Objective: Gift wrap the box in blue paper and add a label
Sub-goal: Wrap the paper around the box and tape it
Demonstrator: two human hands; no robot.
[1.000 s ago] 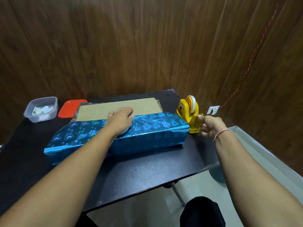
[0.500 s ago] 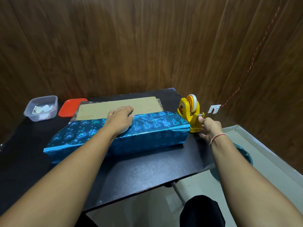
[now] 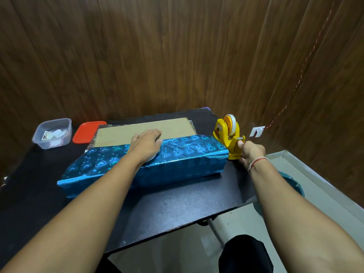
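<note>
Right hand point(image 3: 249, 152) shifted closer to the yellow tape dispenser point(image 3: 229, 135) at the table's point(image 3: 177, 205) right edge, fingers pinched at its cutter. Blue paper point(image 3: 183, 152) pressed flat onto the box point(image 3: 141, 130), mid-table, by the open left hand point(image 3: 146, 143).

The box point(image 3: 157, 133) lay long side toward me across my black table point(image 3: 177, 205), its plain brown cardboard top bare along the far half. The blue paper point(image 3: 187, 154), shiny foil printed with small hearts, was folded up over the near side and onto the near half of the top, its edge running lengthwise along the box. At both ends the paper stuck out past the box, open and unfolded. A strip of the sheet's silvery underside showed on the table at the box's far left corner.
</note>
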